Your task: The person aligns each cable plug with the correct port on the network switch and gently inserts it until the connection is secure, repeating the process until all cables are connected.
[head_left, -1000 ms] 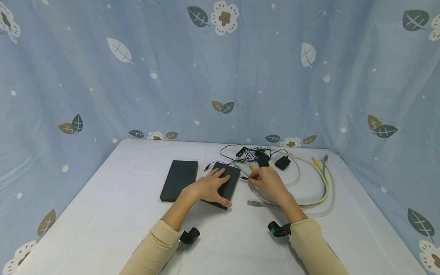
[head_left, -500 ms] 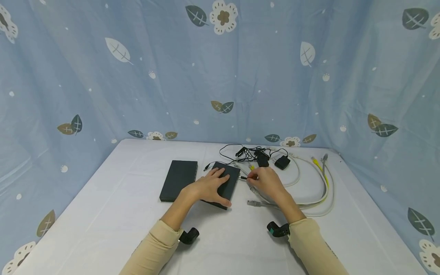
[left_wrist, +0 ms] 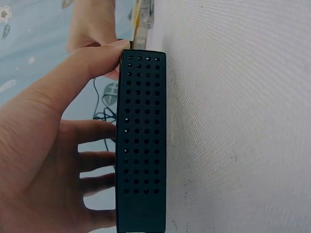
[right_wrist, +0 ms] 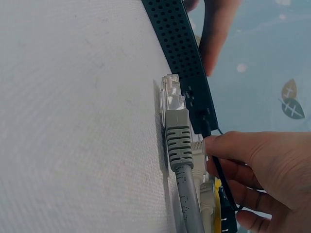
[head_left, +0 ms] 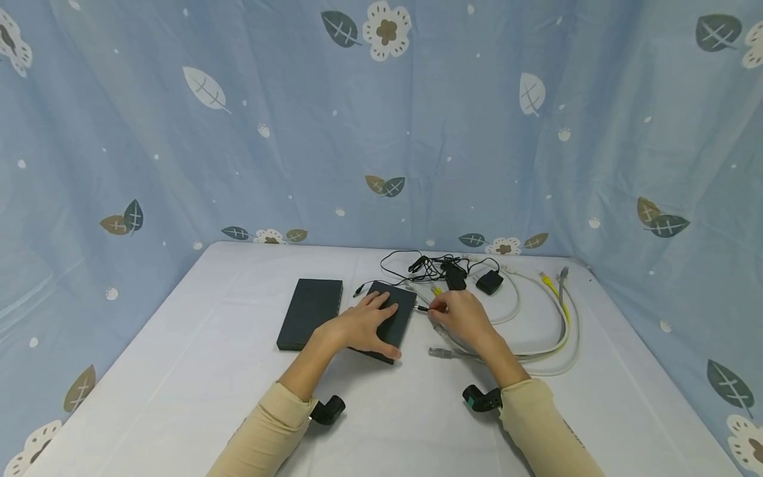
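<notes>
My left hand (head_left: 363, 326) rests spread on top of a flat black box (head_left: 398, 324) with vent holes, perhaps a network switch. In the left wrist view, the thumb (left_wrist: 99, 60) lies at the upper edge of its perforated side (left_wrist: 141, 121). With thumb and fingers, my right hand (head_left: 465, 317) pinches a thin black power plug (head_left: 422, 309) against the box's right side. The right wrist view shows the plug (right_wrist: 206, 128) at a socket near the box's end; how deep it sits, I cannot tell. Beside that hand lies a grey network cable's clear connector (right_wrist: 173, 92).
A second black box (head_left: 311, 313) lies to the left. Behind are tangled black cords (head_left: 428, 266), a black power adapter (head_left: 490, 282) and another loose plug (head_left: 359, 289). Grey, white and yellow network cables (head_left: 563, 324) curve across the right of the white tabletop (head_left: 197, 371).
</notes>
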The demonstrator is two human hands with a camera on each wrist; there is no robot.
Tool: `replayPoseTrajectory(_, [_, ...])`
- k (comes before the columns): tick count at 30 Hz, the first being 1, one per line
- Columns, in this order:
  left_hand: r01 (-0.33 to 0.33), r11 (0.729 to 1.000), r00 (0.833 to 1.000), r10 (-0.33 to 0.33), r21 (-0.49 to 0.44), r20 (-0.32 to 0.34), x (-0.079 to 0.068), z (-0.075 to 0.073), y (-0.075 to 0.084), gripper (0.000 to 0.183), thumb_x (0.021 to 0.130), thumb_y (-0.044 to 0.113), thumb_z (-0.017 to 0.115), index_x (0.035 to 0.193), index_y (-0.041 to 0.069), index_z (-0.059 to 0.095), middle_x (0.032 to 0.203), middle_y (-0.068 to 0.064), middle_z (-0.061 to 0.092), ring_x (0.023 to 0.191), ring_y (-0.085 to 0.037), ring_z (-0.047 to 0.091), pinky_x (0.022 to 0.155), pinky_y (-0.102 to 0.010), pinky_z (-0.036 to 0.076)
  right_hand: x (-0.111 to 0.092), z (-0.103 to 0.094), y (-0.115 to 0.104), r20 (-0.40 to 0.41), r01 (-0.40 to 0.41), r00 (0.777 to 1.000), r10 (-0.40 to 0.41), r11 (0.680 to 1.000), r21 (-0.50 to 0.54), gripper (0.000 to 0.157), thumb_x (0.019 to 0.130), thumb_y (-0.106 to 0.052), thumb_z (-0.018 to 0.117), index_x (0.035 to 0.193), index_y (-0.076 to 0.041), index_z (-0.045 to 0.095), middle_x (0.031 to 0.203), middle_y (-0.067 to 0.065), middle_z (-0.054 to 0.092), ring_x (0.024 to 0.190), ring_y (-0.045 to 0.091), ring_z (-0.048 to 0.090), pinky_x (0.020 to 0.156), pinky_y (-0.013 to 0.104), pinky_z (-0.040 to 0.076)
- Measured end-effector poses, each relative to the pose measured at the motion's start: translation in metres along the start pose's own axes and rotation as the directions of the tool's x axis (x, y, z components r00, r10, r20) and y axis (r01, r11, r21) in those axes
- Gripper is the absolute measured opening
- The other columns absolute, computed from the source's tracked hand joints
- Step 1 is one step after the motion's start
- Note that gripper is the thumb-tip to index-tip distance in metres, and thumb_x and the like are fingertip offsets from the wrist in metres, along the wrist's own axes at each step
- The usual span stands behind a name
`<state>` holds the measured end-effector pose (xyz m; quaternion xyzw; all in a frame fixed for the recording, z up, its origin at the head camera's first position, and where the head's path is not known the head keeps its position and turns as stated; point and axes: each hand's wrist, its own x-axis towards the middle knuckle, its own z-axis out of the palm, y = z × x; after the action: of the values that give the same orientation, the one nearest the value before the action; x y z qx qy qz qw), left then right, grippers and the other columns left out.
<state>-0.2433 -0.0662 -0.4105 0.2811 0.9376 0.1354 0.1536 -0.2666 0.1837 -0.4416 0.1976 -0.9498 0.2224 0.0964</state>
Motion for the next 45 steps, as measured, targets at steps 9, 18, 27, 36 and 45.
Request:
replayPoseTrajectory(9, [0.007,1.0,1.0,-0.007,0.005,-0.002,0.0005,0.0013,-0.0005,0.101,0.077,0.066,0.071,0.156,0.02,0.029,0.167,-0.009,0.01,0.155,-0.032,0.005,0.116,-0.063,0.024,-0.0001,-0.001,-0.0006,-0.005,0.006,1.0,-0.006,1.0,0.001,0.006,0.086,-0.02,0.076,0.087,-0.015,0.079,0.076,-0.006,0.073,0.068,0.005,0.063,0.064,0.028,0.052])
replayPoseTrajectory(18, [0.004,1.0,1.0,-0.004,0.004,0.001,0.0001,0.0008,-0.0001,0.1,0.078,0.065,0.071,0.156,0.019,0.029,0.167,-0.009,0.01,0.154,-0.032,0.005,0.116,-0.063,0.024,-0.0002,-0.0012,-0.0014,-0.006,0.006,1.0,-0.006,1.0,-0.007,0.005,0.086,-0.02,0.076,0.087,-0.015,0.079,0.077,-0.006,0.073,0.067,0.005,0.062,0.063,0.028,0.051])
replayPoseTrajectory(27, [-0.005,1.0,1.0,0.005,0.016,-0.006,0.001,0.0007,-0.0007,0.1,0.078,0.066,0.07,0.156,0.019,0.029,0.166,-0.01,0.01,0.154,-0.033,0.006,0.116,-0.063,0.024,0.0002,-0.0022,-0.0026,-0.005,-0.003,1.0,0.003,1.0,0.004,0.007,0.086,-0.02,0.076,0.087,-0.015,0.079,0.076,-0.005,0.073,0.067,0.006,0.063,0.063,0.028,0.051])
replayPoseTrajectory(36, [-0.004,1.0,1.0,0.004,0.016,-0.007,0.001,0.0015,0.0003,0.1,0.078,0.066,0.07,0.156,0.018,0.029,0.166,-0.01,0.01,0.154,-0.034,0.006,0.116,-0.062,0.023,-0.0003,-0.0002,-0.0012,-0.003,-0.008,1.0,0.008,1.0,-0.005,0.005,0.086,-0.02,0.076,0.086,-0.016,0.079,0.076,-0.006,0.073,0.067,0.005,0.063,0.063,0.028,0.052])
replayPoseTrajectory(45, [-0.005,1.0,1.0,0.005,0.023,-0.002,0.0013,0.0009,0.0001,0.1,0.078,0.065,0.07,0.156,0.018,0.029,0.166,-0.01,0.01,0.154,-0.033,0.006,0.117,-0.061,0.025,-0.0003,-0.0006,-0.0011,-0.012,-0.003,1.0,0.003,1.0,-0.008,0.006,0.087,-0.021,0.075,0.088,-0.015,0.078,0.077,-0.006,0.072,0.066,0.005,0.062,0.062,0.028,0.051])
